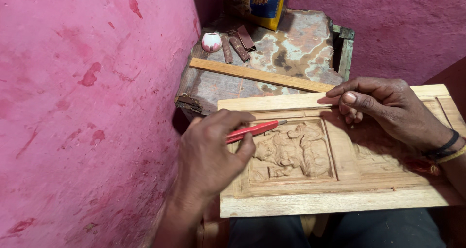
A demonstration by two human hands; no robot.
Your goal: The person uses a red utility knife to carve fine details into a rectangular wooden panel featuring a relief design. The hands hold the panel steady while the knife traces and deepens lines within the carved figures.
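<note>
Carved panel [340, 189] on lap, seemingly; pink walls [73, 107] around.

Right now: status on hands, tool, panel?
Left hand gripping red-handled tool, tip at carved relief. Right hand steadying wooden panel at top edge. Nothing in the way.

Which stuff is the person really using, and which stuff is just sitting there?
Using: red-handled tool in left hand; carved wooden panel, steadied by right hand.

Just sitting: wooden strip, small pink-and-white pot, rolled brown pieces, on the worn table.
</note>
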